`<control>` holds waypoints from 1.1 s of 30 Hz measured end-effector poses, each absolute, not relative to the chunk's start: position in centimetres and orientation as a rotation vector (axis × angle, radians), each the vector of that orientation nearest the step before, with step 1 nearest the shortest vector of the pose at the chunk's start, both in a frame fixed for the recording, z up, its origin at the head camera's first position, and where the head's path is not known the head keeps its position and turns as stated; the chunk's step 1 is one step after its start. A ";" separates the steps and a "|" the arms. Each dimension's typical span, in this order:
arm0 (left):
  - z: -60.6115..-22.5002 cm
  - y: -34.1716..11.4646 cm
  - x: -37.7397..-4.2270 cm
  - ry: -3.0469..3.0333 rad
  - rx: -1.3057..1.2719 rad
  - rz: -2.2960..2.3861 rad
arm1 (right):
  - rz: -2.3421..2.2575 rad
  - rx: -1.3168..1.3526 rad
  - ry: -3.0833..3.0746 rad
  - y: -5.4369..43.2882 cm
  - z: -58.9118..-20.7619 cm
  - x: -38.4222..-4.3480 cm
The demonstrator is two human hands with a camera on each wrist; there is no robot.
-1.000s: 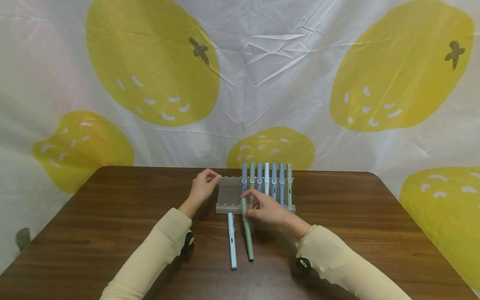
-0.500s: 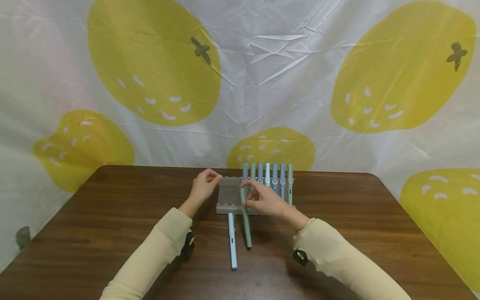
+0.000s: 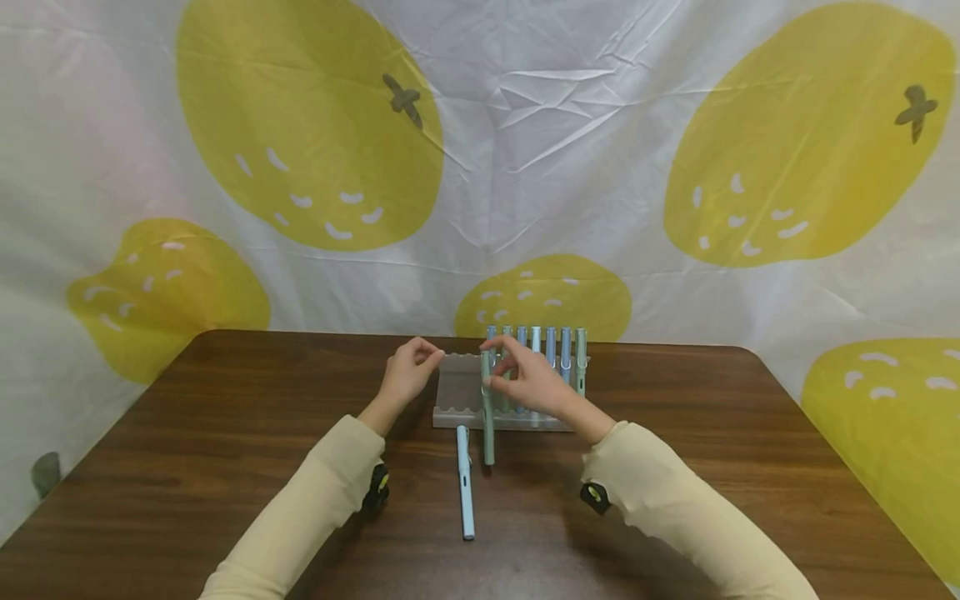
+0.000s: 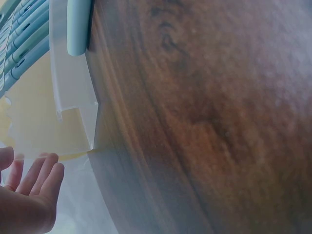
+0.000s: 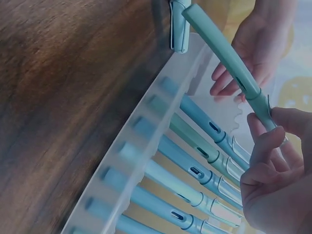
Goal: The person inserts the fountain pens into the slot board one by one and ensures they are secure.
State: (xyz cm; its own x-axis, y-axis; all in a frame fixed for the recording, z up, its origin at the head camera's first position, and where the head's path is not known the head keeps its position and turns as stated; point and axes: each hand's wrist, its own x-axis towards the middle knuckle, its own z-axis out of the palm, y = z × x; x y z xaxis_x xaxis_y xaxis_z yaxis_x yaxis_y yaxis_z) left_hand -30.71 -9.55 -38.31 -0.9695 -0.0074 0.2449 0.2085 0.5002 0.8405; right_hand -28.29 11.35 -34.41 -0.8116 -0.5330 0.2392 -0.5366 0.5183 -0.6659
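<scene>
In the head view my right hand [image 3: 531,382] pinches a green pen [image 3: 489,433] near its capped end. The pen slants over the front of a clear pen rack [image 3: 459,387], its lower end off the table; the right wrist view shows the green pen [image 5: 226,56] apart from the racked pens. My left hand [image 3: 405,375] holds the rack's upper left edge between thumb and fingers. A light blue pen [image 3: 466,487] lies on the table before the rack. Several blue and green pens [image 3: 566,354] stand side by side in the rack's right part, partly hidden by my right hand.
The brown wooden table [image 3: 262,467] reaches out on both sides of the rack. Behind it hangs a white cloth [image 3: 540,167] with yellow fruit prints. Notches line the rack's left part, where no pens lie.
My right hand has lifted the green pen and carried it forward from the table to over the rack's front, turning it straighter. The left hand and the light blue pen have stayed put.
</scene>
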 end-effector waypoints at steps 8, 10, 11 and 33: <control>-38.3 -9.5 -30.6 -2.532 -0.167 -1.451 | 1.186 0.917 -2.643 11.1 -34.3 -28.8; -38.3 -9.5 -30.6 -2.532 -0.167 -1.449 | 1.184 0.906 -2.633 11.0 -34.3 -28.8; -38.3 -9.5 -30.6 -2.533 -0.167 -1.449 | 1.176 0.902 -2.630 10.9 -34.2 -28.9; -38.1 -9.5 -30.6 -2.533 -0.153 -1.472 | 1.154 0.909 -2.424 10.2 -33.6 -29.9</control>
